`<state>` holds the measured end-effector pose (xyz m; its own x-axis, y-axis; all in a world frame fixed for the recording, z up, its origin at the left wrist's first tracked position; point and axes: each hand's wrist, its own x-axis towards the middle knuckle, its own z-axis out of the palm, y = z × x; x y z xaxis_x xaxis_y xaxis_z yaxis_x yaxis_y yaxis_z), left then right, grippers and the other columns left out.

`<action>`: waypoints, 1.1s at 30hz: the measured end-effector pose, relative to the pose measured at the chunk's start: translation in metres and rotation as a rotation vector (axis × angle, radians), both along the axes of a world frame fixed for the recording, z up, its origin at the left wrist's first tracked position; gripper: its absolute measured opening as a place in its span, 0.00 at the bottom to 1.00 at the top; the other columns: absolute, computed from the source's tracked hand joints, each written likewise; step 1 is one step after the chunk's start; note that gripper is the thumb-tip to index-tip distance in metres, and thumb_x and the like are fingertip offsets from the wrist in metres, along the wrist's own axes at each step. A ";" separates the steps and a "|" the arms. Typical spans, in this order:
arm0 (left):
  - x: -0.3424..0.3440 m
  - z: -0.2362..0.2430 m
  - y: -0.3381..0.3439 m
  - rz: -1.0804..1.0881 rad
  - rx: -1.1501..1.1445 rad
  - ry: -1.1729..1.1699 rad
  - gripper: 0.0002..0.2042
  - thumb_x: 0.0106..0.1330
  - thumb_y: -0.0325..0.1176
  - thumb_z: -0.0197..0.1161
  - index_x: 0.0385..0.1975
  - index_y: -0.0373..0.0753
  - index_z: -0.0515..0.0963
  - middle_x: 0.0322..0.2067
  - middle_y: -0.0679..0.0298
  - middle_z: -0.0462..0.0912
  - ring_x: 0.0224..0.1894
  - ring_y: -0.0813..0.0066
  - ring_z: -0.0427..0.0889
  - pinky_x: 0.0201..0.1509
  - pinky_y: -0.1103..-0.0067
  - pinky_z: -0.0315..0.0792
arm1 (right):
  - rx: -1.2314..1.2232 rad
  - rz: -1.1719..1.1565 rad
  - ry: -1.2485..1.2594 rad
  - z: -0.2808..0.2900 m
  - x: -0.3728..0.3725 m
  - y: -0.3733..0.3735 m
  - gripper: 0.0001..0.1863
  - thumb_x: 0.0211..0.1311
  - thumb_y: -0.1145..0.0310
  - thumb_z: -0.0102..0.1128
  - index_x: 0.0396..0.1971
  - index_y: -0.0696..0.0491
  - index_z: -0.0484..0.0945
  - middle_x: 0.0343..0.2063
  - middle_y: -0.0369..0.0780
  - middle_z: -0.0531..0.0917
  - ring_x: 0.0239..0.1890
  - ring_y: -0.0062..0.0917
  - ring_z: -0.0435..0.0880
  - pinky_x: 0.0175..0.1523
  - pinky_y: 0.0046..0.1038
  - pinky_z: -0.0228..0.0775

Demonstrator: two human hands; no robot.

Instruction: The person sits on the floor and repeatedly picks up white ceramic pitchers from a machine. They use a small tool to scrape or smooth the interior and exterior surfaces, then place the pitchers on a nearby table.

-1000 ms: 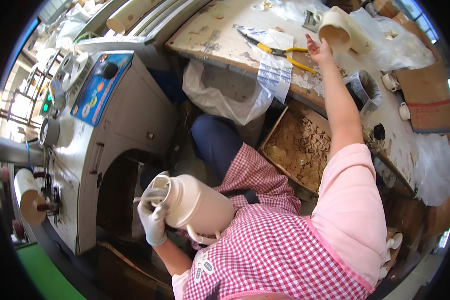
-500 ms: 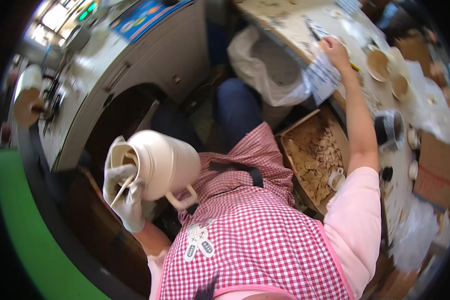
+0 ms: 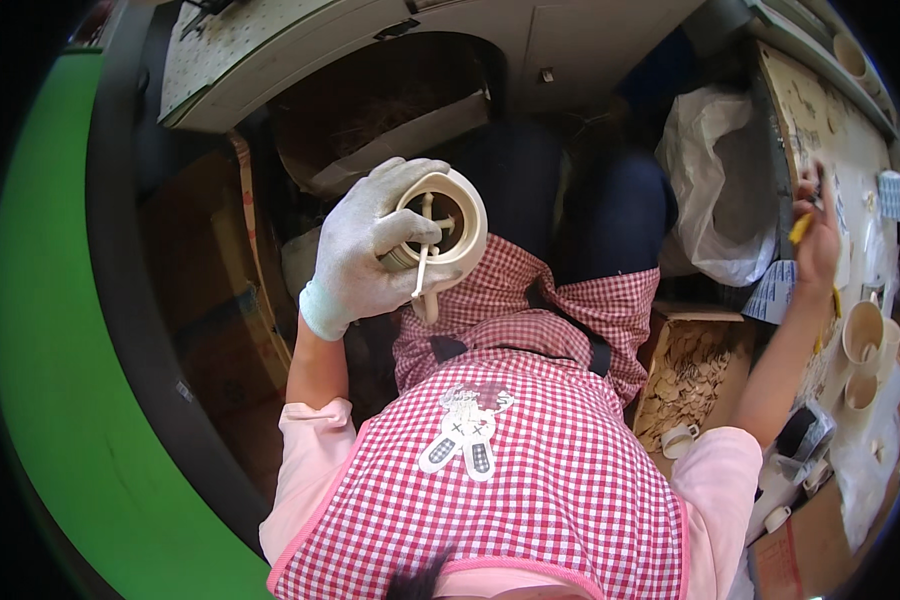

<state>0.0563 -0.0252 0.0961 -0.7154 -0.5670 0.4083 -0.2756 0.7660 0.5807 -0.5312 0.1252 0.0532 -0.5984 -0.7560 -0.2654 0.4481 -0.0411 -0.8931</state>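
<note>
My left hand (image 3: 370,235), in a pale grey work glove, is closed round a cream jug (image 3: 478,215) above my lap. The jug's round opening faces up toward me, and its handle (image 3: 426,308) points down toward my apron. A thin cream stick-like piece (image 3: 423,265) crosses the opening beside my fingers. At the workbench on the right, my bare right hand (image 3: 818,245) is closed on a small tool (image 3: 801,229) with a yellow part and a dark part. Motion blur hides the tool's exact kind.
A box of flat tan scraps (image 3: 685,385) sits by my right thigh, a white cup (image 3: 679,440) in it. Beyond it stands a white plastic bag (image 3: 715,190). Cream cups (image 3: 863,332) line the workbench (image 3: 805,100). A grey cabinet (image 3: 590,45) is ahead, green floor (image 3: 45,330) left.
The view has swung left. The jug has turned from lying sideways to opening toward me. My right hand has lifted from the paper on the bench and now has the small tool in it.
</note>
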 end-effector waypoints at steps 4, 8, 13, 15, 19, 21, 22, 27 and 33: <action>-0.011 -0.005 -0.017 -0.161 0.006 -0.025 0.21 0.43 0.43 0.86 0.29 0.44 0.81 0.51 0.51 0.86 0.52 0.48 0.86 0.56 0.62 0.80 | 0.223 0.799 0.224 0.038 0.209 -0.024 0.18 0.81 0.61 0.52 0.64 0.50 0.77 0.25 0.33 0.76 0.23 0.12 0.73 0.21 0.17 0.63; -0.012 -0.004 -0.025 -0.302 0.095 -0.019 0.22 0.42 0.45 0.87 0.30 0.43 0.82 0.54 0.49 0.85 0.54 0.47 0.86 0.59 0.61 0.79 | -0.187 0.859 1.666 0.064 0.308 -0.055 0.15 0.67 0.60 0.68 0.50 0.51 0.82 0.30 0.37 0.82 0.32 0.28 0.84 0.34 0.27 0.77; -0.015 0.001 -0.018 -0.353 0.085 -0.041 0.19 0.43 0.40 0.85 0.28 0.43 0.81 0.51 0.51 0.86 0.53 0.48 0.86 0.57 0.62 0.80 | -0.290 0.752 1.937 0.057 0.325 -0.059 0.14 0.61 0.59 0.69 0.39 0.53 0.81 0.29 0.35 0.81 0.32 0.25 0.84 0.32 0.26 0.77; -0.023 -0.001 -0.006 -0.333 0.053 -0.068 0.18 0.43 0.40 0.84 0.26 0.41 0.81 0.51 0.50 0.86 0.53 0.48 0.86 0.59 0.60 0.79 | -0.139 0.790 1.948 0.044 0.332 -0.052 0.14 0.61 0.59 0.69 0.38 0.54 0.82 0.27 0.36 0.82 0.29 0.27 0.86 0.31 0.28 0.78; -0.046 -0.021 0.035 -0.296 -0.095 -0.213 0.17 0.43 0.41 0.81 0.24 0.38 0.81 0.51 0.48 0.85 0.57 0.47 0.83 0.69 0.55 0.72 | 0.223 1.083 1.695 0.025 0.349 -0.046 0.14 0.69 0.59 0.62 0.34 0.57 0.80 0.22 0.41 0.84 0.25 0.34 0.86 0.32 0.34 0.79; -0.047 -0.030 0.043 -0.300 -0.134 -0.199 0.17 0.43 0.40 0.81 0.25 0.38 0.80 0.51 0.48 0.85 0.57 0.46 0.83 0.67 0.56 0.73 | 0.343 1.250 1.505 0.026 0.346 -0.044 0.20 0.78 0.57 0.52 0.33 0.60 0.79 0.17 0.43 0.82 0.20 0.34 0.83 0.31 0.35 0.77; -0.041 -0.033 0.045 -0.293 -0.123 -0.171 0.17 0.42 0.38 0.82 0.25 0.39 0.79 0.51 0.48 0.86 0.58 0.45 0.83 0.64 0.56 0.75 | 0.408 1.265 1.293 0.028 0.344 -0.040 0.22 0.79 0.57 0.49 0.33 0.60 0.79 0.15 0.42 0.81 0.18 0.32 0.82 0.31 0.34 0.76; -0.018 -0.043 0.060 -0.130 -0.237 -0.094 0.17 0.47 0.39 0.83 0.25 0.42 0.78 0.51 0.50 0.86 0.58 0.47 0.84 0.63 0.57 0.77 | 0.627 1.514 0.586 0.036 0.321 -0.018 0.29 0.83 0.55 0.35 0.31 0.61 0.79 0.13 0.38 0.79 0.13 0.26 0.79 0.32 0.32 0.79; -0.012 -0.053 0.065 -0.185 -0.328 -0.169 0.17 0.49 0.41 0.82 0.25 0.42 0.78 0.53 0.51 0.86 0.58 0.53 0.85 0.64 0.56 0.77 | 0.778 1.552 -0.041 0.012 0.331 -0.013 0.29 0.85 0.49 0.38 0.30 0.55 0.75 0.10 0.31 0.73 0.07 0.15 0.68 0.16 0.16 0.63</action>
